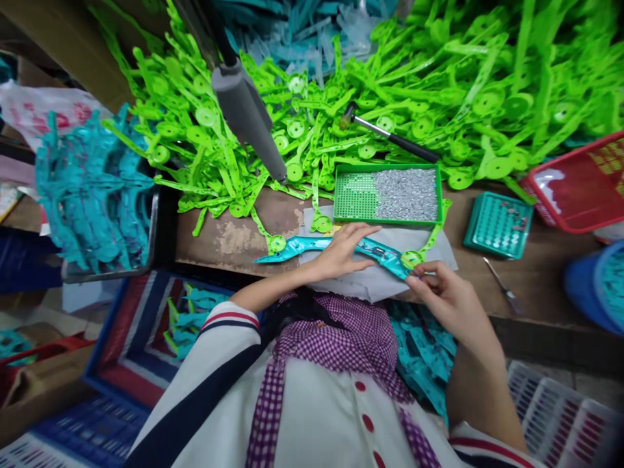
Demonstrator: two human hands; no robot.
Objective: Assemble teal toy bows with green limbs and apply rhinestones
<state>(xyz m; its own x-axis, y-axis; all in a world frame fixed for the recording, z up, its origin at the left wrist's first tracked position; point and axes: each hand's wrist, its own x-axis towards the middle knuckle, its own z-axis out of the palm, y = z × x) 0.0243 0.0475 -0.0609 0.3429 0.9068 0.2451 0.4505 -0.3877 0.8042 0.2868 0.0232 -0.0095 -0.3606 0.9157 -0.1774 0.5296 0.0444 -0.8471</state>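
A curved teal plastic piece [385, 249] lies across a white sheet [351, 286] at the front of the workbench. My left hand [336, 253] straddles its middle, fingers along the far edge and thumb on the near side. At its right end, my right hand [446, 292] pinches thumb and fingertips together, touching the piece; anything small between them is hidden. One green plastic arm with a round disc [413, 259] sits at that right end, and another green arm [277, 243] meets the left end. Just beyond stands a green tray of small metal pins [407, 193].
A heap of green arms [205, 117] covers the back, with a hammer [385, 130] on it. A grey handheld tool [248, 117] hangs overhead. A teal holder [498, 224], a screwdriver [502, 284] and a red basket [560, 195] are rightward; stacked teal pieces [92, 188] are leftward.
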